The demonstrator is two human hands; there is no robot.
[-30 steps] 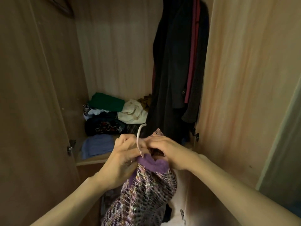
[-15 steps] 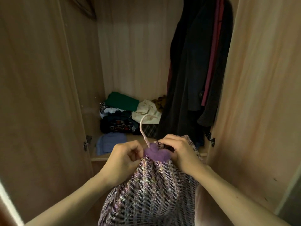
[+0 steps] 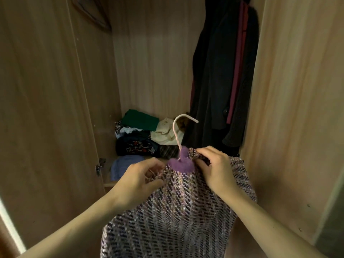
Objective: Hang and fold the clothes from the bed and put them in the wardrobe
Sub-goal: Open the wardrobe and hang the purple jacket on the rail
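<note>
Seating tweed garment [image 3: 176, 211] on hanger [image 3: 176, 131], neckline pinched by left hand [image 3: 141, 175] and right hand [image 3: 216, 168]; next, probably hooking up toward one o'clock.

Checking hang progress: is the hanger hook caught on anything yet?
No, the hanger hook stands free in the air above the left hand and right hand, which grip the garment.
</note>
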